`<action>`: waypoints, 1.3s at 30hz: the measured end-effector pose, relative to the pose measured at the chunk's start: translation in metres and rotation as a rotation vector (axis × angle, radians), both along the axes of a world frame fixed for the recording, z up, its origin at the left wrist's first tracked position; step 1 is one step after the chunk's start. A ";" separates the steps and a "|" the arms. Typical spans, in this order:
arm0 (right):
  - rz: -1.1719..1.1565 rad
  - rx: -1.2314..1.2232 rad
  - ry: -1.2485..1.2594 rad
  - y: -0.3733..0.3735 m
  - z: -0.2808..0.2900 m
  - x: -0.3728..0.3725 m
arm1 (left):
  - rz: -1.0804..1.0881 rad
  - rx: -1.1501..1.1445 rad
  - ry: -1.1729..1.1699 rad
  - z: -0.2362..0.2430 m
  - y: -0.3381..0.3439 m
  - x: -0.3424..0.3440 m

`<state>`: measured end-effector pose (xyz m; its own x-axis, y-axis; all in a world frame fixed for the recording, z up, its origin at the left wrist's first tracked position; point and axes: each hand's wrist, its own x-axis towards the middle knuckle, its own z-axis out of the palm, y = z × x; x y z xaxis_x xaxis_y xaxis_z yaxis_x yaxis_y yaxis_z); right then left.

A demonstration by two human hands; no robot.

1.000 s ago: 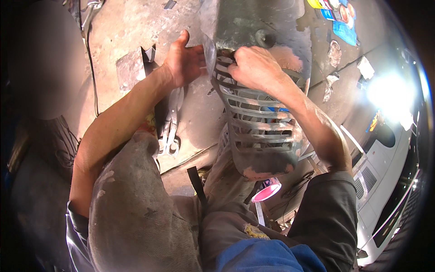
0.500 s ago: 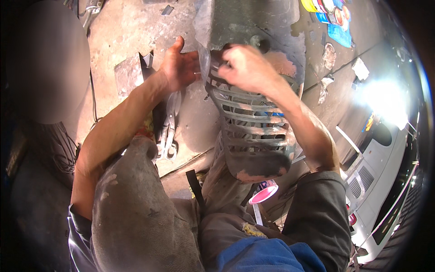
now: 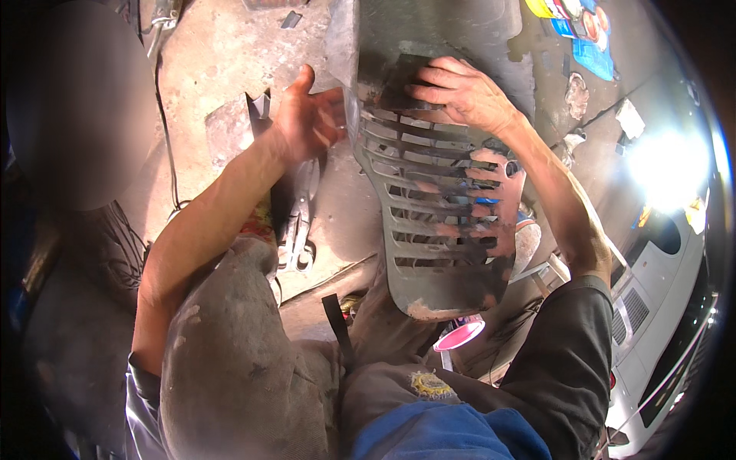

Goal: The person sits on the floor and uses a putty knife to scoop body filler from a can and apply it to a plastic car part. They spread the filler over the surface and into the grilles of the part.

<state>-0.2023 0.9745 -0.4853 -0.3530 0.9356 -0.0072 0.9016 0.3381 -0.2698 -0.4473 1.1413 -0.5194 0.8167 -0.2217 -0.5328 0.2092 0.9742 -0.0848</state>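
Observation:
A grey slatted plastic car panel (image 3: 452,245), with pinkish patches, extends away from me over my legs. My right hand (image 3: 471,96) rests on its solid part just beyond the slats. Under those fingers is a dark square sheet that looks like sandpaper (image 3: 406,80), pressed against the surface. At the panel's left edge, my left hand (image 3: 303,119) has its thumb raised and fingers stretched toward the rim. The fingertips are slightly blurred, and whether they touch the panel is unclear.
Large scissors (image 3: 297,230) lie on the floor left of the panel, near a flat plate (image 3: 228,134). A pink-lined tub (image 3: 460,333) is below the panel's near end. Blue and yellow packages (image 3: 586,34) lie at far right, beyond a glaring lamp (image 3: 667,165). A cable (image 3: 165,130) runs at left.
My right hand has gone from a blurred, curled pose to lying flatter on the dark sheet, slightly right. The panel appears shifted right and its slats show more. My left hand stays near the edge.

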 end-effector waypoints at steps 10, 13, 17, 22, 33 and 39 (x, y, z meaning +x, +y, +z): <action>0.038 0.044 0.057 0.017 -0.031 -0.005 | 0.090 -0.007 0.109 -0.050 0.004 -0.020; -0.003 -0.068 0.046 0.011 -0.030 -0.005 | 0.142 0.032 0.202 -0.025 -0.003 -0.006; -0.020 -0.142 0.093 0.011 -0.029 -0.004 | 0.143 0.077 0.238 -0.014 -0.008 0.000; -0.017 -0.164 0.077 0.013 -0.027 -0.001 | 0.083 0.146 0.271 -0.006 -0.008 0.002; -0.013 -0.148 0.110 -0.002 -0.015 0.004 | 0.168 0.153 0.349 -0.008 -0.012 0.004; -0.033 -0.226 0.030 -0.017 -0.003 0.008 | 0.177 0.118 0.348 -0.019 -0.011 0.001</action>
